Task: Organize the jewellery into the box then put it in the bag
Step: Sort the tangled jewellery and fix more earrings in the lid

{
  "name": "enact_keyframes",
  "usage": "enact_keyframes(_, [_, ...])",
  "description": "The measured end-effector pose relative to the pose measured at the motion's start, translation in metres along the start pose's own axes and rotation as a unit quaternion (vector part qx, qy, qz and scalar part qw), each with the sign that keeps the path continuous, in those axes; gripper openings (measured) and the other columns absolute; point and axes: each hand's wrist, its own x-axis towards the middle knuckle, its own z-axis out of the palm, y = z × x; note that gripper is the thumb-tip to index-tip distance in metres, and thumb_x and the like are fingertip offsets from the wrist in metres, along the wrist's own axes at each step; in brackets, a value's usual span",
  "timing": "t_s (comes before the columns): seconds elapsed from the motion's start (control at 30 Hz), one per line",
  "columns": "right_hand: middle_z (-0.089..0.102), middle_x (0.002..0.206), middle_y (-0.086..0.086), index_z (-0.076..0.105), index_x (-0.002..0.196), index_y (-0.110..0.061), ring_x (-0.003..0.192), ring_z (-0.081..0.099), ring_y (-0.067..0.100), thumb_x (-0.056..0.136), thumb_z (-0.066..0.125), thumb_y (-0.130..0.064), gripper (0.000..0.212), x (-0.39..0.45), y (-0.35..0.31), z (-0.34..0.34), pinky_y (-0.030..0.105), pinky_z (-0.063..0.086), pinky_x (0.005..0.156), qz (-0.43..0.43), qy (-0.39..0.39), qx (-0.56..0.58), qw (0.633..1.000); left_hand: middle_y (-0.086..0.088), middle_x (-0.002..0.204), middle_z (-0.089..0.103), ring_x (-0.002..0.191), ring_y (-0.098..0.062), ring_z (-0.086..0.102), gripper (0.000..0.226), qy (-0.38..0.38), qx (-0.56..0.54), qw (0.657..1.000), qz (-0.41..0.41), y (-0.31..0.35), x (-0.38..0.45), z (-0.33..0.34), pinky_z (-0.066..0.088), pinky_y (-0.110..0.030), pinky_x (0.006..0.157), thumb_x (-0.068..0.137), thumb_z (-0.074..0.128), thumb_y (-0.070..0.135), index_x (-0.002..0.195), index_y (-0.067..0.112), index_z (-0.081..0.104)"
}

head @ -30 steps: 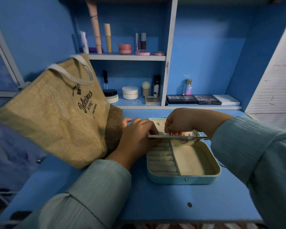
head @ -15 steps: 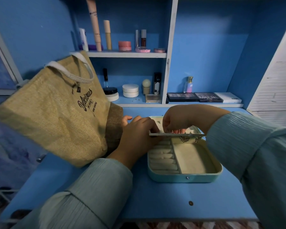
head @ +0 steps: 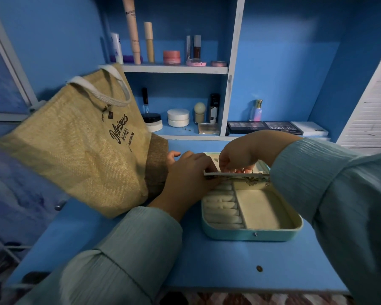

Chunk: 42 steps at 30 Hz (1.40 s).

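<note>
- Box (head: 251, 225) sits open on the desk (head: 207, 260), just right of the bag (head: 79, 146), which leans tilted at the desk's left end.
- Flap (head: 235, 175), a thin panel seen edge-on across the back of the box, carries small jewellery (head: 252, 180) that hangs under its right part; which pieces they are is too small to tell.
- Step in hand, as I judge it: fixing pieces onto the flap. Doing it well means keeping the flap level and steady so that nothing drops off, and working 1 piece at a time.
- Left hand (head: 189, 172) has its fingers curled onto the flap's left end, steadying it.
- Right hand (head: 235, 155) reaches down from above with fingers (head: 240, 170) bunched close together at the flap's top edge; whether they pinch a piece I cannot tell.
- Front compartments of the box look bare, and the box is not yet in the bag.
</note>
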Motion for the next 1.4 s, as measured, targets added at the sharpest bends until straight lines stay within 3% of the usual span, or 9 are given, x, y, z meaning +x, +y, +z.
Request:
enact_keyframes(0.17, [0.06, 0.106, 0.012, 0.058, 0.12, -0.009, 0.075, 0.052, 0.016, 0.097, 0.043, -0.006, 0.027, 0.004, 0.002, 0.002, 0.019, 0.042, 0.057, 0.002, 0.017, -0.017, 1.0, 0.019, 0.067, 0.039, 0.083, 0.0, 0.032, 0.031, 0.025, 0.003, 1.0, 0.006, -0.002, -0.002, 0.002, 0.01, -0.03, 0.094, 0.083, 0.056, 0.058, 0.068, 0.032, 0.048])
enact_keyframes(0.33, [0.058, 0.117, 0.005, 0.056, 0.125, -0.015, 0.092, 0.05, 0.015, 0.097, 0.045, -0.011, 0.03, -0.002, 0.004, 0.002, 0.021, 0.04, 0.068, -0.014, 0.041, -0.059, 0.997, 0.019, 0.073, 0.045, 0.085, 0.0, 0.035, 0.031, 0.027, -0.008, 1.0, -0.004, -0.002, 0.0, 0.004, 0.009, -0.03, 0.095, 0.083, 0.056, 0.058, 0.067, 0.032, 0.05])
enact_keyframes(0.57, [0.061, 0.119, 0.013, 0.059, 0.121, -0.011, 0.088, 0.051, 0.017, 0.097, 0.045, -0.008, 0.028, 0.005, 0.005, 0.003, 0.018, 0.041, 0.063, -0.013, 0.027, -0.031, 0.999, 0.02, 0.07, 0.042, 0.084, 0.0, 0.033, 0.031, 0.016, -0.003, 1.0, -0.011, -0.003, 0.0, 0.005, 0.011, -0.033, 0.097, 0.082, 0.055, 0.06, 0.068, 0.032, 0.05])
enact_keyframes(0.73, [0.062, 0.117, 0.009, 0.059, 0.122, -0.01, 0.087, 0.053, 0.015, 0.097, 0.045, -0.009, 0.029, 0.002, 0.007, 0.006, 0.015, 0.04, 0.062, -0.021, 0.052, -0.015, 0.998, 0.021, 0.073, 0.047, 0.084, 0.001, 0.035, 0.026, 0.046, -0.026, 0.999, 0.004, -0.004, -0.004, 0.004, 0.011, -0.031, 0.097, 0.081, 0.06, 0.055, 0.069, 0.033, 0.051])
enact_keyframes(0.9, [0.062, 0.099, 0.004, 0.065, 0.096, -0.018, 0.085, 0.057, 0.016, 0.094, 0.049, -0.007, 0.019, 0.002, 0.012, 0.009, 0.02, 0.045, 0.068, -0.039, 0.075, 0.024, 0.996, 0.021, 0.079, 0.048, 0.086, 0.002, 0.035, 0.024, 0.034, -0.028, 0.999, 0.01, -0.005, -0.003, 0.005, 0.012, -0.032, 0.098, 0.083, 0.058, 0.055, 0.075, 0.033, 0.056])
enact_keyframes(1.03, [0.065, 0.094, 0.006, 0.064, 0.091, -0.018, 0.079, 0.059, 0.018, 0.093, 0.048, -0.005, 0.021, -0.01, 0.015, 0.008, 0.021, 0.047, 0.065, -0.048, 0.105, 0.08, 0.99, 0.019, 0.079, 0.048, 0.087, -0.002, 0.041, 0.026, 0.024, -0.033, 0.999, -0.003, -0.004, 0.0, 0.006, 0.014, -0.03, 0.093, 0.081, 0.058, 0.057, 0.076, 0.032, 0.055])
enact_keyframes(1.2, [0.062, 0.081, -0.006, 0.065, 0.09, -0.022, 0.076, 0.057, 0.01, 0.093, 0.05, -0.014, 0.017, -0.038, 0.033, 0.005, 0.023, 0.048, 0.071, -0.057, 0.195, 0.141, 0.969, 0.017, 0.09, 0.053, 0.1, -0.007, 0.048, 0.027, 0.01, -0.038, 0.999, -0.019, -0.004, 0.001, 0.007, 0.014, -0.029, 0.085, 0.081, 0.057, 0.059, 0.083, 0.032, 0.06])
enact_keyframes(1.3, [0.062, 0.086, -0.014, 0.067, 0.088, -0.025, 0.079, 0.056, 0.003, 0.094, 0.051, -0.024, 0.017, -0.062, 0.044, 0.011, 0.014, 0.041, 0.071, -0.067, 0.228, 0.136, 0.962, 0.019, 0.092, 0.048, 0.103, -0.007, 0.047, 0.024, -0.013, -0.056, 0.998, -0.036, -0.002, 0.003, 0.004, 0.017, -0.031, 0.089, 0.082, 0.056, 0.059, 0.08, 0.035, 0.055])
enact_keyframes(1.4, [0.065, 0.092, -0.011, 0.07, 0.092, -0.022, 0.083, 0.057, 0.006, 0.087, 0.059, -0.041, 0.023, -0.084, 0.055, 0.02, 0.019, 0.043, 0.072, -0.06, 0.245, 0.15, 0.956, 0.019, 0.092, 0.045, 0.103, -0.008, 0.047, 0.023, -0.042, -0.057, 0.996, -0.048, 0.001, 0.003, 0.0, 0.02, -0.033, 0.092, 0.084, 0.054, 0.057, 0.08, 0.035, 0.052])
